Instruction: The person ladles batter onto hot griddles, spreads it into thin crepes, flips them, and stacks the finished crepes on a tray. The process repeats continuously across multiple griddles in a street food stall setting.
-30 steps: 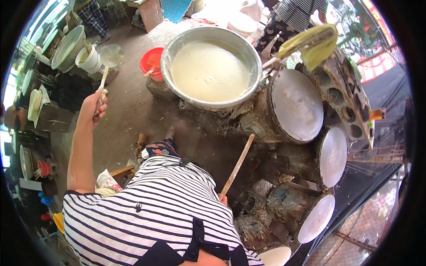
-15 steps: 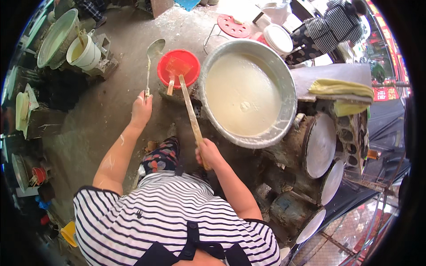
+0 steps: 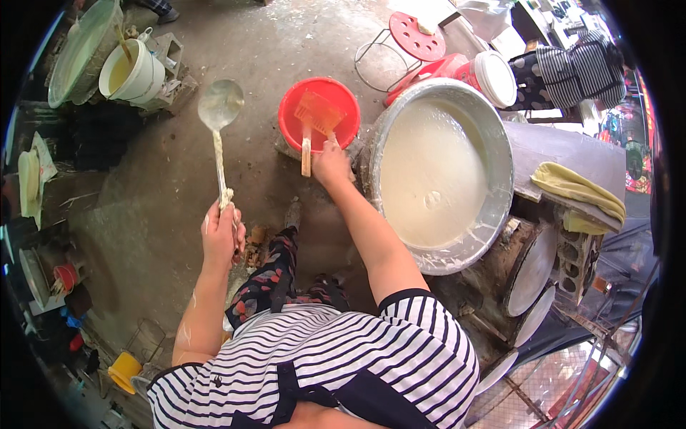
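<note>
As L hand [image 3: 222, 233] grips rd-bowled metal ladle [image 3: 221, 106], R hand [image 3: 334, 164] clasps wdn handle [image 3: 331, 135].

Near the floor's [image 3: 161, 193] far left corner, a white bucket [image 3: 149, 84] holds yellowish liquid beside a wide basin [image 3: 66, 68]. A red perforated stool [image 3: 413, 39] stands toward the far edge. Yellow cloth [image 3: 572, 184] lies by the grey tabletop's [image 3: 561, 146] near right corner.

Silver ladle [image 3: 221, 107], red bucket [image 3: 351, 107], cream batter [image 3: 429, 161], grey basin [image 3: 501, 168]; near shirt [image 3: 411, 343] striped black and white; cloth [image 3: 577, 187] at right yellow.
</note>
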Demonstrator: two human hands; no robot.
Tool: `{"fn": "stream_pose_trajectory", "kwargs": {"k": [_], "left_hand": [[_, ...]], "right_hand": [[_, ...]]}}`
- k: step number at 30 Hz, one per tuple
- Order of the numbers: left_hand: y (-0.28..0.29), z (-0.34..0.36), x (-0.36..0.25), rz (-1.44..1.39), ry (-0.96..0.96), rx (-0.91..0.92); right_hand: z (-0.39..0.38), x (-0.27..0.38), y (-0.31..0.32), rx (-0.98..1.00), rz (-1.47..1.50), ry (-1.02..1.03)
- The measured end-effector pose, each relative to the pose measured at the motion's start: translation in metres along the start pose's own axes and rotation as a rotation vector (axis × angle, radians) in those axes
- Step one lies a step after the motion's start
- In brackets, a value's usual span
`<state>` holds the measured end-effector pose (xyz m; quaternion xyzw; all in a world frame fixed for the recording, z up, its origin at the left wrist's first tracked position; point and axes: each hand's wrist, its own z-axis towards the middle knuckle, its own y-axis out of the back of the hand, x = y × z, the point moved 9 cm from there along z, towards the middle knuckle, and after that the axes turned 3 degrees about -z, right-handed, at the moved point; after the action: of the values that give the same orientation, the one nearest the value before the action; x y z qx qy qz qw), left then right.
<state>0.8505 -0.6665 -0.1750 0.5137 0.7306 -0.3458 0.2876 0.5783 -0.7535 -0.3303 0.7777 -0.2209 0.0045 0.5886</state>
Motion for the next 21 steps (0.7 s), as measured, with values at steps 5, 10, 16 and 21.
{"fn": "stream_pose_trajectory", "kwargs": {"k": [5, 10, 16, 21], "left_hand": [[0.012, -0.003, 0.008, -0.004, 0.038, -0.062], [0.009, -0.015, 0.003, -0.028, 0.020, -0.052], [-0.008, -0.031, -0.002, -0.022, -0.026, 0.005], [-0.036, -0.074, -0.009, 0.036, -0.134, 0.054]], "right_hand": [[0.023, 0.020, -0.097, 0.309, -0.040, -0.169], [0.017, -0.015, -0.121, 0.483, 0.330, -0.370], [-0.106, -0.024, -0.007, 0.581, 0.997, -0.449], [-0.178, -0.037, 0.036, 0.304, 0.624, -0.120]]}}
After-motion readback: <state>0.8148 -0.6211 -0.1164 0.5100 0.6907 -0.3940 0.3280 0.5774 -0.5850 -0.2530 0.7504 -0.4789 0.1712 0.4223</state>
